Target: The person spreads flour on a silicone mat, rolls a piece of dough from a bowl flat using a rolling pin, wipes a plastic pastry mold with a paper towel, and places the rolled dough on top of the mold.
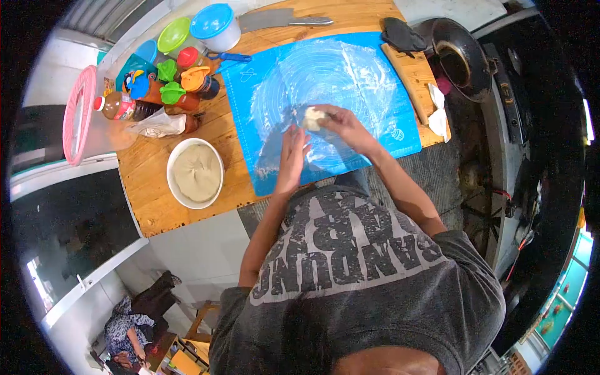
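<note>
A small pale piece of dough (314, 119) is gripped in the fingers of my right hand (344, 127), over a floured blue mat (387, 134). Close to its left side, my left hand (292, 156) is held with fingers stretched out and nothing visible in them. Whether the left fingertips touch the dough I cannot tell. To the left of the mat stands a white bowl (171, 181) holding a large mass of dough (197, 172).
A rolling pin (406, 84) lies along the mat's right edge. Behind the mat is a cleaver (269, 20). Bottles, including a brown one (122, 106), and lidded tubs (215, 31) crowd the back left. A wok (459, 59) sits off the table's right side. Another person (125, 331) is at lower left.
</note>
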The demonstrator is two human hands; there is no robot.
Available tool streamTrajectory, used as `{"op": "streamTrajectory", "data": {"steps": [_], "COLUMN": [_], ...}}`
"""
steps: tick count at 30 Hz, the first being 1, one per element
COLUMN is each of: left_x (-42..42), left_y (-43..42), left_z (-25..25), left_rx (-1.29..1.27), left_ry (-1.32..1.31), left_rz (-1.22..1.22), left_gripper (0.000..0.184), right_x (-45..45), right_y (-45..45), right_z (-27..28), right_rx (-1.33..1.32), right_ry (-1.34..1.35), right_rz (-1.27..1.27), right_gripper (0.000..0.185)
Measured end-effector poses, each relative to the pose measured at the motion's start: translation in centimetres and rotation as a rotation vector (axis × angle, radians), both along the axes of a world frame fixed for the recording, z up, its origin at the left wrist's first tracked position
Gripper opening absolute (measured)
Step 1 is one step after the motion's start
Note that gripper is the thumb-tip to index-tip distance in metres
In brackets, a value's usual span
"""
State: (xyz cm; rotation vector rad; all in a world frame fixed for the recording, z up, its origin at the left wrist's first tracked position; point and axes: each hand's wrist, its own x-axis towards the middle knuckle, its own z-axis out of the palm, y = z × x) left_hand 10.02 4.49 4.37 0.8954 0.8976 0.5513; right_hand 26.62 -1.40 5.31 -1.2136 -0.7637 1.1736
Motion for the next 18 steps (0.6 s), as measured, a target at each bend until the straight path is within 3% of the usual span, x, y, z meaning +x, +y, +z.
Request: {"op": "streamTrajectory", "data": {"steps": [2,5,8,9,12,13,16,18], "left_x": [1.3,1.8,1.7,2.2,2.3,2.3,2.4,2.1], "left_y": [0.3,1.3,2.3,2.0,2.4,2.7,1.5,2.1], "left_z": [-0.3,0.5,-0.9,0.0,-0.7,-0.9,0.2,1.1], "left_rx": [-0.194,-0.213,-0.064,-0.049,0.036,0.138,0.158,-0.036], "left_ry": [-0.170,-0.190,-0.011,0.008,0.085,0.108,0.197,0.028], "left_rz": [-0.028,-0.181,-0.264,-0.202,-0.412,-0.552,-0.516,-0.506], "left_gripper": [0.054,0.047,0.039,0.035,0.038,0.042,0.048,0.055], "right_x": [-0.7,-1.8,-1.6,-1.5,-1.0,-1.1,-0.3,0.0], "right_y": [-0.3,-1.2,-2.0,-2.3,-2.8,-2.8,-3.2,-3.7], "right_z": [-1.9,-1.1,3.2,2.8,1.5,1.0,0.2,-0.5], "right_rx": [-0.025,-0.116,-0.089,0.015,0.206,0.211,0.054,0.028], "right_ry": [-0.142,-0.358,-1.123,-1.069,-1.049,-1.108,-0.963,-0.859], "right_rz": [-0.055,-0.159,-0.180,-0.187,0.043,0.029,0.115,0.035], "right_gripper": [0.043,0.050,0.051,0.062,0.062,0.057,0.048,0.044]}}
